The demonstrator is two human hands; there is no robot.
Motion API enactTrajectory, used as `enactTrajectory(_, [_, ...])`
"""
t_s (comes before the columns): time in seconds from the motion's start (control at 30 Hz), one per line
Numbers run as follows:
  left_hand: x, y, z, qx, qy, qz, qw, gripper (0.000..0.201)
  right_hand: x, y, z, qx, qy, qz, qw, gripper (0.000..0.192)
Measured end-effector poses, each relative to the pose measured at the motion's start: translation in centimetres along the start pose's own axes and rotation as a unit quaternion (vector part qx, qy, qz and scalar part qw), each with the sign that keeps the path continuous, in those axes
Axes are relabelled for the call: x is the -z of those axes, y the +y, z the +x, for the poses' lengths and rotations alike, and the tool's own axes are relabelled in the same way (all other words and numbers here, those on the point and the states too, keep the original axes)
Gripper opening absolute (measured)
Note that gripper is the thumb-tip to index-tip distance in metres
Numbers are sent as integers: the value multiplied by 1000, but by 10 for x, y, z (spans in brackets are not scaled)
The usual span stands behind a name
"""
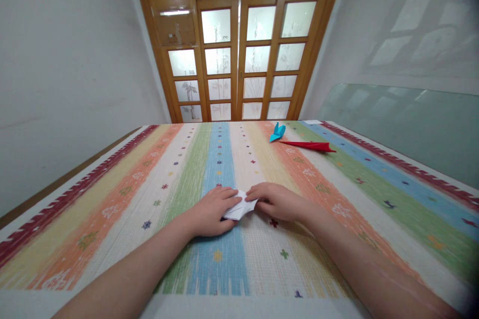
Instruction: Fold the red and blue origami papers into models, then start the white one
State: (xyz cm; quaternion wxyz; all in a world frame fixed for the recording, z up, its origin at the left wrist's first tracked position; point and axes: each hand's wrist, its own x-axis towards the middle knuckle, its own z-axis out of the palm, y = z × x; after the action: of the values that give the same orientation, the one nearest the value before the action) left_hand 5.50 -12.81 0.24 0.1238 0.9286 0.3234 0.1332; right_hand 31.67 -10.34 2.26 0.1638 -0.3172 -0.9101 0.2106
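A small folded piece of white paper (pixel 238 210) lies on the striped tablecloth, between my two hands. My left hand (pixel 215 211) holds its left side down, with fingers across the upper edge and the thumb at the lower edge. At the upper right corner, my right hand (pixel 275 201) grips the paper between thumb and fingers. Part of the paper is hidden under my fingers.
Farther back on the tablecloth (pixel 187 239) sit a blue folded-paper figure (pixel 277 132) and a long, pointed red folded-paper piece (pixel 309 146). A glass panel (pixel 404 124) leans by the right wall. Wooden doors (pixel 239 55) stand beyond the table.
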Motion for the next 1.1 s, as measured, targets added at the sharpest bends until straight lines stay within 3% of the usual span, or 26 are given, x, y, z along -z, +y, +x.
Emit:
enactTrajectory(0.13, [2,-1,4,-9,34,-59,998,48,0,0,1,0,4,25,1000,38])
enactTrajectory(0.27, [5,-5,6,31,95,-216,971,27,-2,1,3,-28,24,97,995,27])
enactTrajectory(0.33, [3,-8,7,89,129,-325,933,21,-7,2,5,-49,42,165,984,29])
enactTrajectory(0.47, [-6,-12,11,150,170,-519,824,34,-20,3,10,-98,72,333,935,38])
enactTrajectory(0.63, [-13,-7,17,196,188,-620,736,43,-26,-7,13,-131,94,408,899,42])
enactTrajectory(0.7, [-11,-6,18,204,205,-644,708,47,-22,-13,12,-103,70,438,890,37])
enactTrajectory(0.8, [-6,-6,18,212,216,-666,682,42,-15,-22,10,-38,-28,464,884,44])
enactTrajectory(0.87, [-4,-7,17,221,207,-667,681,33,-14,-26,8,-23,-58,432,900,50])
enactTrajectory(0.93, [-4,-8,17,229,193,-648,701,24,-17,-29,7,-25,-13,345,938,43])
enactTrajectory(1.03, [-5,-8,15,232,176,-560,776,19,-25,-28,7,-36,102,199,974,29])
enactTrajectory(1.1, [-6,-7,14,209,170,-470,840,22,-29,-25,6,-29,156,125,979,39])
